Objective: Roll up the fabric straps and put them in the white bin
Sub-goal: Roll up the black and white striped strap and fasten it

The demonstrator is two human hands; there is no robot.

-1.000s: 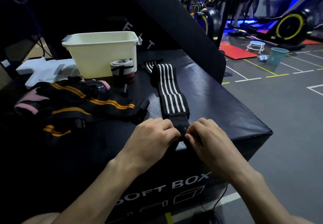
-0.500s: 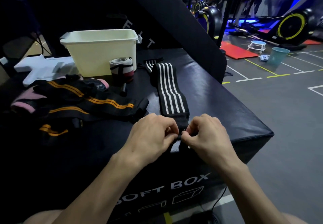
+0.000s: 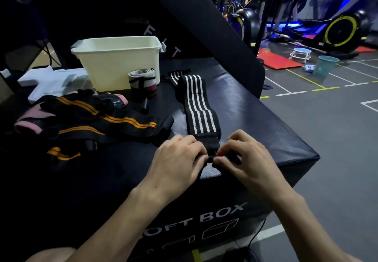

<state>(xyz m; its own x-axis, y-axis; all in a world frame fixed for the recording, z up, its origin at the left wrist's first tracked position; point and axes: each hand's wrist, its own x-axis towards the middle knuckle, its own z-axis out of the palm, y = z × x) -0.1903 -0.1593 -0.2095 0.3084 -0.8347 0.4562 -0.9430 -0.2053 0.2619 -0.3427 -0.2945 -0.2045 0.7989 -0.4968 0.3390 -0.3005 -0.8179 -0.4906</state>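
- At the near edge of the black padded soft box [image 3: 255, 118], both forearms reach in from the bottom of the view and converge, backs of the hands up.
- The left hand [image 3: 176, 163] lies knuckles-up with its fingers curled down, thumb and fingertips pinching the near end of the black fabric strap with white stripes [image 3: 199, 108].
- The right hand [image 3: 247, 159] mirrors it just beside, fingers bent and pinching the same plain black end from the other side; the two thumbs nearly meet over the strap.
- A small grey textured patch of the strap shows just below the thumbs, at the box's edge.
- Beyond the fingers the striped strap runs flat across the box top, away from the person, its far end folded over near a second small striped piece.
- The white plastic bin [image 3: 120, 63] stands at the far left of the box top, well apart from the hands.
- Just beside the bin stands a rolled grey, black and red strap [image 3: 143, 83], upright.
- To the left lies a loose heap of black straps with orange stripes [image 3: 98, 122], with pink fabric [image 3: 30, 122] at its edge.
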